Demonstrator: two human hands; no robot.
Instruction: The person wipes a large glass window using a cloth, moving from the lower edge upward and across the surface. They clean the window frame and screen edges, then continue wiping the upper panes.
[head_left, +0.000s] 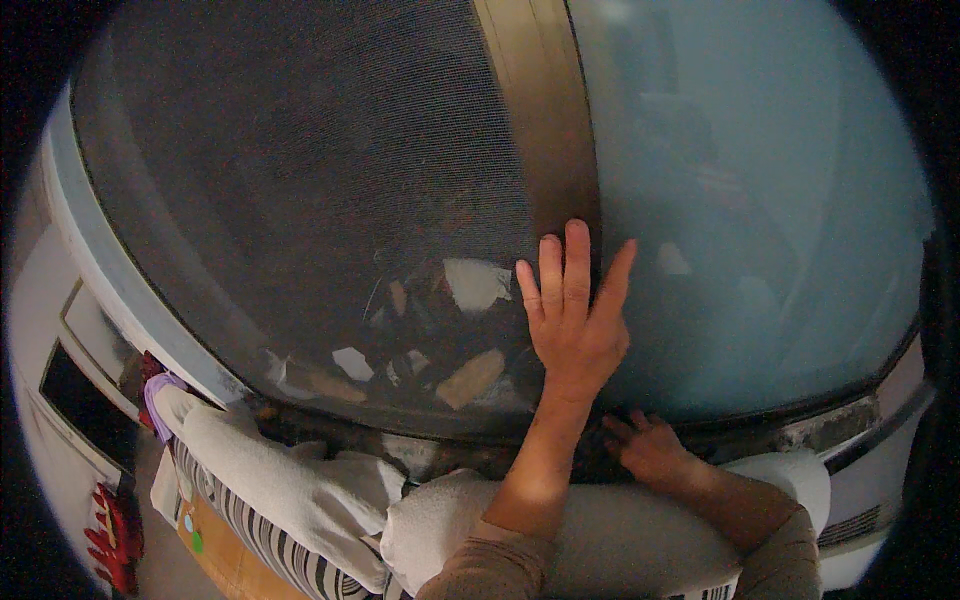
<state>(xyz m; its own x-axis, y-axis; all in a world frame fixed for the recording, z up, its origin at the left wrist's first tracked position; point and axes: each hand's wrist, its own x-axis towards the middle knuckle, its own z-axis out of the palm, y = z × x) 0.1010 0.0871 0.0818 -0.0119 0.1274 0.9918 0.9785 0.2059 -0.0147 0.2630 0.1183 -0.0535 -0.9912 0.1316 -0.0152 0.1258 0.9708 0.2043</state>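
My left hand (577, 322) lies spread over the lower part of the brown upright frame (547, 112) of a sliding window, its fingers apart. The smallest finger reaches the edge of the dark mesh screen (322, 150); the index finger extends over the bluish glass pane (750, 187). Lower down, my right hand (656, 450) rests at the dark window sill (510, 454), just below the glass. Its fingertips are in shadow, and I see nothing held in it. Brown sleeves cover both upper forearms.
Behind the mesh lie several pale and brown scraps (472, 379). White padded fabric (292, 465) runs along the sill, with black-and-white striped cloth (262, 525) below. At left are a lavender cloth (157, 397), a wooden surface (232, 562) and a red object (116, 532).
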